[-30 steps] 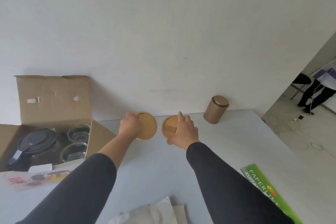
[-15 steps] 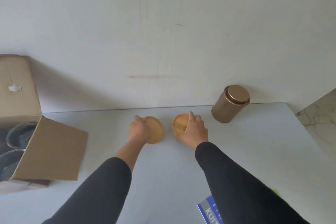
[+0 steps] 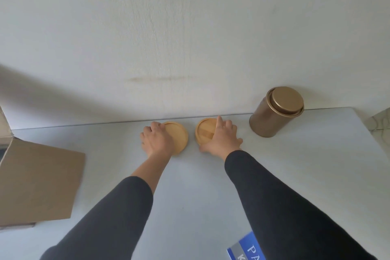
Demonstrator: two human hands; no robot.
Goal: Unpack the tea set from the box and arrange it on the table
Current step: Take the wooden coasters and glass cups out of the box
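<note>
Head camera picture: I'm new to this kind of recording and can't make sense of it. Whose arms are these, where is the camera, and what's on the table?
The camera sits on a person's head, looking forward and down, so the two dark-sleeved arms are that person's own. No machine is involved. They work at a pale table that stands against a white wall.

The left hand lies on the left coaster, a round wooden disc, covering its near side. The right hand lies on the right coaster, with straight fingers reaching over its far edge. Both coasters lie flat on the table, side by side with a gap between them, near the wall.

To the right stands a gold tin with its lid on. At the left edge you see one side of a cardboard box. At the bottom a blue printed pack pokes in.
</note>
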